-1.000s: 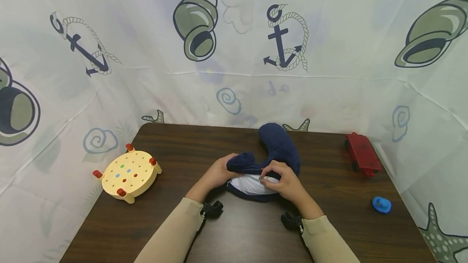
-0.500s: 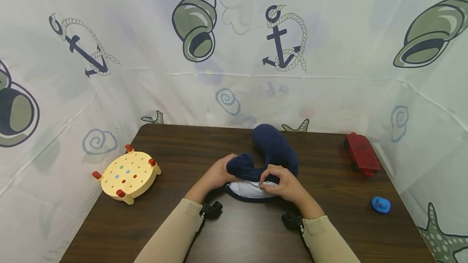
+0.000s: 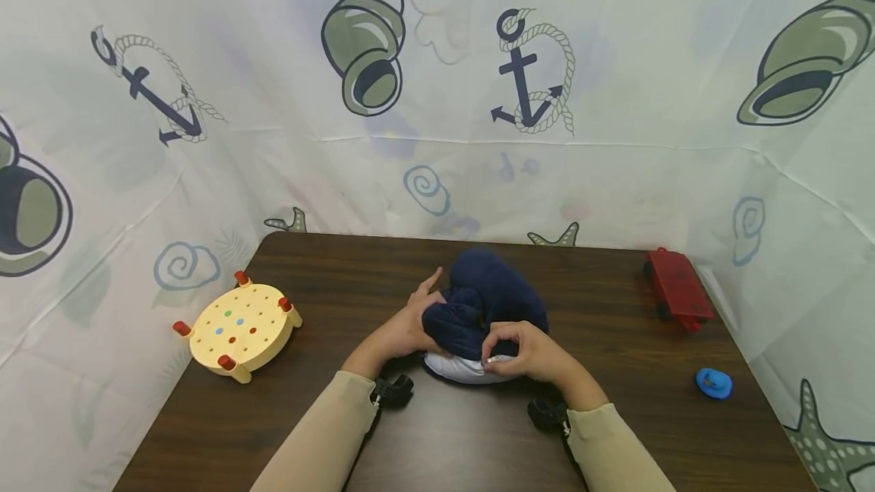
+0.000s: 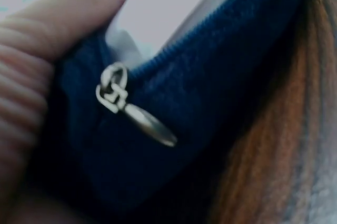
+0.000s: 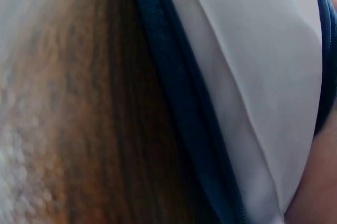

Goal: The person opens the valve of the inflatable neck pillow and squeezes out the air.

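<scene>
A navy neck pillow [image 3: 502, 294] lies bunched on the table in front of me, its zipped cover gaping at the near side. White inner lining [image 5: 253, 61] shows through the gap. My left hand [image 3: 409, 325] grips the pillow's left end, thumb at the near side and one finger raised. Beside that thumb, a metal zipper pull [image 4: 145, 119] hangs at the end of the opening. My right hand [image 3: 533, 355] pinches at the pillow's opening with thumb and forefinger; cannot tell exactly which part lies between the fingertips.
A round yellow stool-like toy [image 3: 242, 329] with red-tipped legs lies upside down at the left. Toward the right edge are a red toy wagon [image 3: 680, 287] and a small blue object [image 3: 714, 383]. A patterned cloth [image 3: 437, 97] hangs behind the brown table [image 3: 349, 264].
The pillow's far end has swung left and toward me, folding against the left end. The left hand has spread over it, raising a finger. Less white lining shows; the right hand moved slightly nearer.
</scene>
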{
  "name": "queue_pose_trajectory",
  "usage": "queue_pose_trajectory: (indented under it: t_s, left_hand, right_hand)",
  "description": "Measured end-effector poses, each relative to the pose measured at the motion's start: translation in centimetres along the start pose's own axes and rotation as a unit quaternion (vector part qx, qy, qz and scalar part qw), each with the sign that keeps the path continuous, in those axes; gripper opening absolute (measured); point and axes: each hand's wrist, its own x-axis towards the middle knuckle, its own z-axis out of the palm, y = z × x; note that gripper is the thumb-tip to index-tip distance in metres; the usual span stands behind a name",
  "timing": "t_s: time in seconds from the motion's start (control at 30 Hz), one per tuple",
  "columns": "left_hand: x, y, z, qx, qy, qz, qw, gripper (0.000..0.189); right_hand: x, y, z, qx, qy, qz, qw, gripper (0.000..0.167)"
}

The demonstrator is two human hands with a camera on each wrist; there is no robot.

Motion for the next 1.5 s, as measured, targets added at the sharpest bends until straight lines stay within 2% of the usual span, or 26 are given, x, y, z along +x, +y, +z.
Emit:
queue_pose_trajectory:
  t_s: [0.1, 0.2, 0.33, 0.47, 0.63, 0.73, 0.8, 1.0, 1.17, 1.33, 1.5]
  left_hand:
    - [0.0, 0.1, 0.1, -0.014, -0.012, 0.003, 0.9998, 0.068]
    - [-0.1, 0.3, 0.0, -0.019, -0.031, -0.003, 0.9993, 0.086]
    - [-0.2, 0.6, 0.1, -0.019, -0.052, -0.021, 0.9982, 0.126]
    - [-0.2, 0.4, 0.2, -0.026, -0.049, -0.024, 0.9981, 0.157]
    - [-0.1, 0.3, 0.1, -0.024, -0.053, -0.021, 0.9981, 0.170]
    - [-0.1, 0.5, 0.1, -0.005, -0.065, -0.022, 0.9976, 0.169]
    - [0.0, 0.5, 0.1, 0.001, -0.072, -0.019, 0.9972, 0.160]
    - [0.2, 0.4, 0.3, 0.007, -0.062, -0.002, 0.9981, 0.111]
    - [0.0, 0.5, 0.6, -0.009, -0.050, 0.002, 0.9987, 0.081]
    - [-0.1, 0.6, 0.6, -0.025, -0.051, -0.003, 0.9984, 0.077]
    - [0.1, 0.5, 0.7, -0.015, -0.049, -0.001, 0.9987, 0.082]
  right_hand:
    - [0.0, 0.3, -0.1, 0.010, -0.019, -0.002, 0.9998, 0.013]
    - [-0.1, 0.6, -0.3, 0.034, -0.039, 0.004, 0.9987, 0.013]
    - [-0.2, 0.9, -0.3, 0.068, -0.061, 0.012, 0.9957, 0.012]
    - [-0.2, 1.0, -0.2, 0.082, -0.077, 0.018, 0.9935, 0.011]
    - [-0.1, 0.8, -0.3, 0.079, -0.100, 0.022, 0.9916, 0.008]
    - [-0.1, 0.5, -0.4, 0.082, -0.113, 0.017, 0.9901, 0.007]
    - [-0.1, 0.3, -0.5, 0.087, -0.117, 0.019, 0.9892, 0.008]
    - [-0.2, 0.0, -0.4, 0.092, -0.118, 0.024, 0.9885, 0.008]
    - [-0.1, 0.1, -0.3, 0.093, -0.119, 0.005, 0.9885, 0.009]
    - [-0.1, 0.3, -0.2, 0.092, -0.121, -0.011, 0.9884, 0.008]
    - [-0.2, 0.1, -0.2, 0.091, -0.118, 0.000, 0.9889, 0.008]
